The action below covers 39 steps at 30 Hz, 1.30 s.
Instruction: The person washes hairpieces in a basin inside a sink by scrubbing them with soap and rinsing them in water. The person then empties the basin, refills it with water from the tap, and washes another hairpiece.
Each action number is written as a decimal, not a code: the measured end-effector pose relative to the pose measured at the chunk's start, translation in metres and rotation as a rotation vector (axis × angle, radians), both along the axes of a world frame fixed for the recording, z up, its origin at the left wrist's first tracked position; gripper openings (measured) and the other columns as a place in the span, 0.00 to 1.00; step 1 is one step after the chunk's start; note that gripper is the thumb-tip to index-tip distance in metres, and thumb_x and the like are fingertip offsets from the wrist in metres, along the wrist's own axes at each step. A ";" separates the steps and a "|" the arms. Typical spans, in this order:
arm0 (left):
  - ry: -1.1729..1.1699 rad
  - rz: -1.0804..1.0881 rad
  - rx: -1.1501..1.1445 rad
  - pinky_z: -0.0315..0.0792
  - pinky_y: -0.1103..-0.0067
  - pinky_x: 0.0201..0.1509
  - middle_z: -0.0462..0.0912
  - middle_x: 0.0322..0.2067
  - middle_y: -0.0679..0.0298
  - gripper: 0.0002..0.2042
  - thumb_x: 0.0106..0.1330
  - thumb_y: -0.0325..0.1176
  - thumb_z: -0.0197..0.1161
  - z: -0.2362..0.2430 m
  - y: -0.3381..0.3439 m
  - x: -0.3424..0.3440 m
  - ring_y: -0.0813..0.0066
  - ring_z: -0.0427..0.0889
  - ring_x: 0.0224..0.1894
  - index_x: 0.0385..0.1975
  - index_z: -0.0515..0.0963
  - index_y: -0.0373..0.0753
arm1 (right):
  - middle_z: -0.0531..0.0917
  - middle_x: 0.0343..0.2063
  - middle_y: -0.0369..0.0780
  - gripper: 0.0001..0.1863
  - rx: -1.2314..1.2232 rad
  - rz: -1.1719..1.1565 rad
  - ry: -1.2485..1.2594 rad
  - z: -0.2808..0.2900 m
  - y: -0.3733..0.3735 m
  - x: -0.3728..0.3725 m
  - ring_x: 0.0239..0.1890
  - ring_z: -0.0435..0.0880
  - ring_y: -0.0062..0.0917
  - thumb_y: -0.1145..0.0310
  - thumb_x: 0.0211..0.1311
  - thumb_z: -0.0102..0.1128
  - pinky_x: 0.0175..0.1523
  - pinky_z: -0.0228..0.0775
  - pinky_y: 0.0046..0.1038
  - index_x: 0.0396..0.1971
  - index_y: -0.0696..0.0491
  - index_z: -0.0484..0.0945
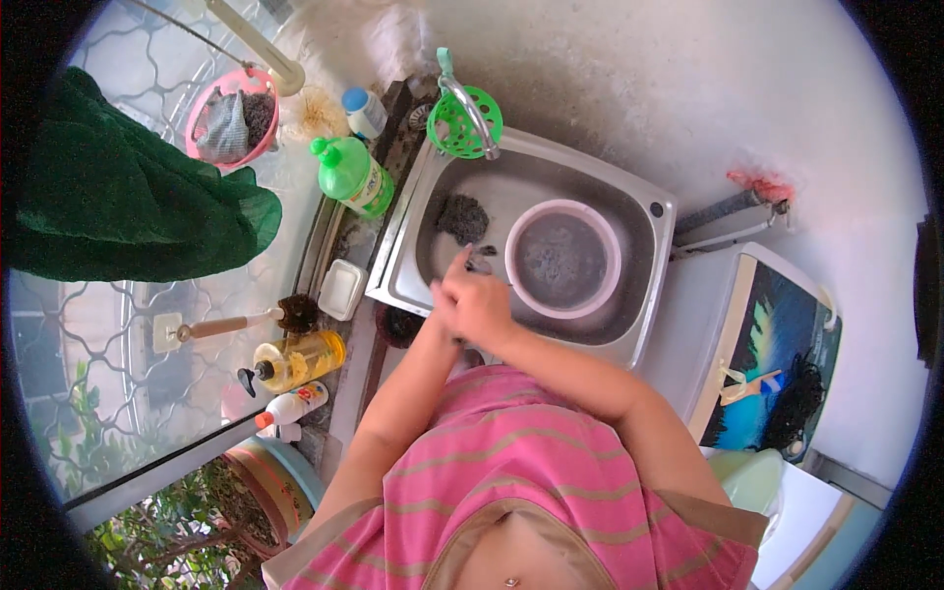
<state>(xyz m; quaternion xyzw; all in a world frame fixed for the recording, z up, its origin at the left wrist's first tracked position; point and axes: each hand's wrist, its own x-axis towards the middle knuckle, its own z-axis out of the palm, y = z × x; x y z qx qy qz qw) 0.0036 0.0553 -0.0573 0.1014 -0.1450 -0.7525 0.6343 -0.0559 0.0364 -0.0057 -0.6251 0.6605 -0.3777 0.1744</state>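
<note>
My right hand (480, 307) is closed over my left hand (442, 313), and the two are clasped above the near left rim of the steel sink (644, 329). Most of the left fingers are hidden under the right hand. In the sink, just beyond my hands, lies a dark, tangled scouring pad (462, 219). Small dark scraps (482, 258) too unclear to name lie close to my fingertips. Right of them stands a pale pink basin (615, 258) holding greyish, cloudy water. A curved metal faucet (474, 116) reaches over the sink's far left corner, with a green perforated basket (452, 133) hanging by it.
Along the left ledge are a green bottle (354, 179), a white soap dish (342, 289), a wooden-handled brush (231, 324) and a yellow pump bottle (300, 361). A dark green cloth (138, 202) hangs at left near a pink basket (201, 103). A white appliance (693, 305) stands right.
</note>
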 end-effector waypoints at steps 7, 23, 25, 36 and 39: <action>-0.396 -0.382 0.745 0.73 0.71 0.42 0.79 0.35 0.63 0.18 0.66 0.45 0.38 0.047 -0.024 0.009 0.68 0.79 0.37 0.41 0.71 0.39 | 0.73 0.13 0.48 0.17 0.170 -0.117 -0.200 -0.021 -0.019 -0.020 0.18 0.76 0.41 0.60 0.54 0.54 0.27 0.67 0.34 0.15 0.58 0.72; -1.649 0.502 -0.159 0.66 0.77 0.44 0.72 0.37 0.57 0.13 0.58 0.36 0.59 0.046 -0.010 -0.023 0.71 0.70 0.39 0.34 0.70 0.31 | 0.78 0.34 0.40 0.17 0.839 -0.053 -1.742 -0.040 -0.016 -0.049 0.38 0.76 0.30 0.54 0.58 0.47 0.47 0.67 0.35 0.37 0.51 0.73; -1.297 0.411 0.233 0.67 0.75 0.43 0.73 0.35 0.57 0.15 0.60 0.39 0.56 0.012 -0.015 -0.014 0.69 0.72 0.37 0.35 0.71 0.30 | 0.78 0.31 0.39 0.13 0.629 -0.121 -1.332 -0.026 -0.010 -0.017 0.34 0.77 0.28 0.58 0.59 0.47 0.41 0.67 0.28 0.33 0.53 0.72; -0.437 -0.162 0.434 0.64 0.72 0.57 0.69 0.51 0.58 0.23 0.70 0.47 0.35 0.059 -0.001 -0.022 0.68 0.68 0.53 0.54 0.62 0.34 | 0.79 0.27 0.47 0.15 0.224 -0.398 -0.268 -0.034 -0.017 -0.051 0.31 0.77 0.45 0.57 0.59 0.47 0.35 0.67 0.42 0.26 0.53 0.74; -0.338 -0.236 0.566 0.58 0.73 0.60 0.69 0.52 0.58 0.25 0.69 0.49 0.35 0.073 -0.007 -0.019 0.70 0.66 0.55 0.55 0.62 0.34 | 0.78 0.26 0.45 0.10 -0.003 -0.333 -0.175 -0.014 -0.004 -0.042 0.29 0.77 0.43 0.63 0.58 0.49 0.34 0.67 0.40 0.25 0.53 0.73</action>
